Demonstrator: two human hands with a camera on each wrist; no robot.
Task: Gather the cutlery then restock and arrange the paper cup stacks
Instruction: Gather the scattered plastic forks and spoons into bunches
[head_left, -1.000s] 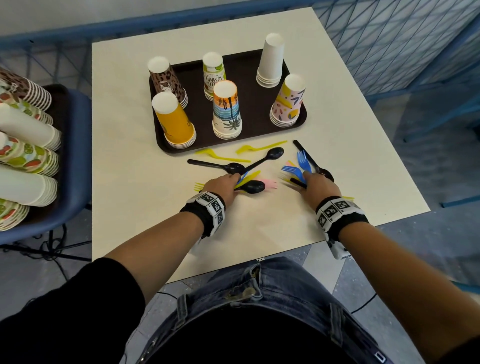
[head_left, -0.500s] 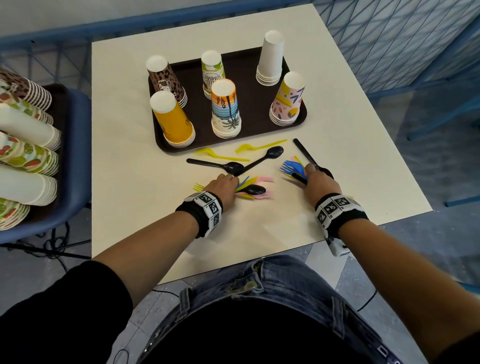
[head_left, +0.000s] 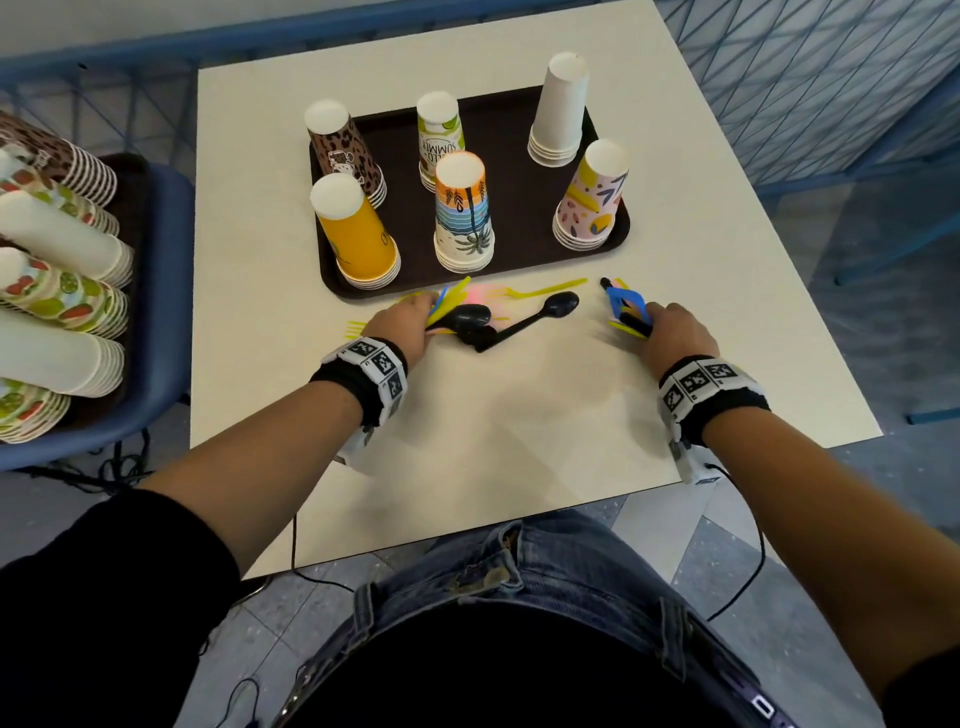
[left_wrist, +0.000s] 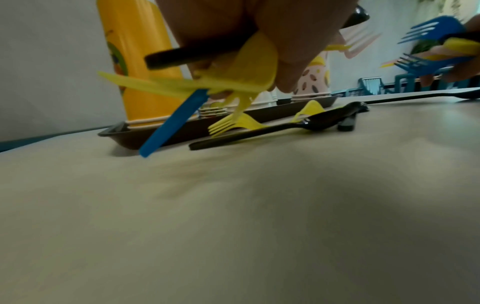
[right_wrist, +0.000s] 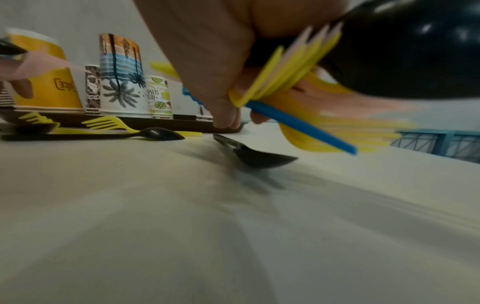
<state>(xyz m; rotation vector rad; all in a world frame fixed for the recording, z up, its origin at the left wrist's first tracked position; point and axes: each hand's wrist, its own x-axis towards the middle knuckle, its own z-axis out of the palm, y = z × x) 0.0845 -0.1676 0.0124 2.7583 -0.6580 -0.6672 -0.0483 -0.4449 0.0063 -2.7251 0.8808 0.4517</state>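
My left hand (head_left: 430, 313) grips a bundle of plastic cutlery (head_left: 464, 313), yellow, blue and pink pieces with a black spoon, just in front of the brown tray (head_left: 621, 244). From the left wrist, the bundle (left_wrist: 249, 67) hangs clear of the table. My right hand (head_left: 650, 319) holds blue forks with yellow and black pieces (head_left: 626, 305). On the table lie a black spoon (head_left: 551, 308), a yellow fork (head_left: 543, 291) and another yellow fork (head_left: 355, 327). A further black spoon (right_wrist: 259, 158) lies under my right hand. Upturned cup stacks (head_left: 464, 213) stand on the tray.
A blue chair (head_left: 163, 332) at the left holds a second tray with several cup stacks lying on their sides (head_left: 62, 244). The table's near edge (head_left: 467, 540) is close to my waist. A blue railing (head_left: 130, 36) runs behind the table.
My left hand has closed on its cutlery, lifted it and moved forward to the tray's front edge. My right hand has raised its bundle and shifted slightly right.
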